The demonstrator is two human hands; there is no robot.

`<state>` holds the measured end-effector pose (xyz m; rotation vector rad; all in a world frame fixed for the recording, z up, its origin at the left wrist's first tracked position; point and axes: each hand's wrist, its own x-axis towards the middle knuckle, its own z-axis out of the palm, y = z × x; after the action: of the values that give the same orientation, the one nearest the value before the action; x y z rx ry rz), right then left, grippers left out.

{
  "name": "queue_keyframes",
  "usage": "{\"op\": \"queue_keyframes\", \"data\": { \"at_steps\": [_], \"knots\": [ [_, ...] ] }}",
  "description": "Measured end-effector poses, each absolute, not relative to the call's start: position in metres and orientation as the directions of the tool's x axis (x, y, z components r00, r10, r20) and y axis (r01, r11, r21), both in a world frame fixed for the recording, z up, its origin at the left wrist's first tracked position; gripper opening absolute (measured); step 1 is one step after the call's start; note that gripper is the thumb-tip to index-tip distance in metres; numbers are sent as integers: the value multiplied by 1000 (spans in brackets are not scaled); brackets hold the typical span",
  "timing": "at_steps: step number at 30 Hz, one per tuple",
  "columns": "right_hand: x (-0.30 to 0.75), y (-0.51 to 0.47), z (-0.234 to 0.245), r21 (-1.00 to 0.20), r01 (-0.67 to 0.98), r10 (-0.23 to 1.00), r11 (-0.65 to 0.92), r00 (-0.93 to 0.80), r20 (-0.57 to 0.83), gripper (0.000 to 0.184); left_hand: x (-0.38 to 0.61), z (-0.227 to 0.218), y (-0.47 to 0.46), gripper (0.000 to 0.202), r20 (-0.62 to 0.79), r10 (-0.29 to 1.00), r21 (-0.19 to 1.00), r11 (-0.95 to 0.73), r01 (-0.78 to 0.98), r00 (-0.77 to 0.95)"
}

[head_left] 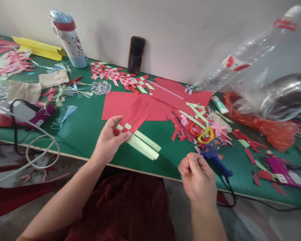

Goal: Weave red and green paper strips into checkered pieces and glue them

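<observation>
My left hand (107, 142) pinches a small weave of red and pale green paper strips (145, 145) between thumb and fingers, over the table's front part. Its loose green ends point right and toward me; the red ends reach up over a red paper sheet (115, 105). My right hand (198, 175) is closed at the table's front edge, thumb pressed on curled fingers; whatever they may hold is hidden. Just beyond it lies a blue glue gun (217, 161) with a black cord. Scissors with a yellow handle (206, 135) rest among paper scraps (217, 127).
Finished-looking checkered weaves (115, 75) lie along the wall. A phone (136, 55) leans there, near a drinking bottle (74, 47). At the right stand a large plastic bottle (256, 50) and an orange bag (266, 130). White cables (43, 137) loop at the left edge.
</observation>
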<state>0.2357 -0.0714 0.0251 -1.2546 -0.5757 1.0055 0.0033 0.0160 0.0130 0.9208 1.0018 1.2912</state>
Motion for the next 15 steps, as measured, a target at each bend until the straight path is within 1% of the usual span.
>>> {"op": "queue_keyframes", "data": {
  "at_steps": [2, 3, 5, 6, 7, 8, 10, 11, 12, 13, 15],
  "knots": [
    [245, -79, 25, -950, -307, 869, -47, 456, -190, 36, 0, 8, 17, 56, -95, 986, 983, 114, -143, 135],
    [248, -82, 25, -947, -315, 872, -65, 443, -208, 37, -2, 5, 18, 54, -101, 979, 994, 108, -27, 175],
    [252, -87, 25, -936, -337, 878, -99, 413, -242, 37, -3, 2, 19, 48, -79, 973, 974, 30, 223, 217],
    [253, -88, 26, -930, -351, 880, -112, 399, -257, 36, -3, 1, 19, 46, -26, 976, 942, -49, 333, 216],
    [253, -89, 26, -923, -364, 882, -124, 387, -271, 34, -2, 2, 18, 44, 56, 978, 891, -141, 431, 203],
    [253, -90, 26, -916, -377, 883, -134, 375, -284, 33, -1, 3, 17, 42, 159, 970, 824, -232, 517, 182],
    [252, -90, 25, -904, -400, 883, -153, 355, -307, 31, 4, 9, 10, 37, 378, 912, 662, -387, 642, 160],
    [250, -89, 25, -895, -414, 883, -166, 342, -321, 30, 8, 13, 5, 34, 451, 876, 591, -436, 679, 169],
    [249, -88, 24, -884, -431, 884, -179, 325, -338, 29, 14, 17, -1, 31, 500, 839, 547, -498, 672, 214],
    [246, -87, 24, -871, -453, 885, -192, 304, -353, 28, 21, 21, -7, 29, 507, 810, 531, -563, 633, 294],
    [239, -84, 25, -843, -496, 894, -209, 253, -371, 29, 38, 28, -18, 32, 464, 750, 559, -661, 501, 472]
  ]
}}
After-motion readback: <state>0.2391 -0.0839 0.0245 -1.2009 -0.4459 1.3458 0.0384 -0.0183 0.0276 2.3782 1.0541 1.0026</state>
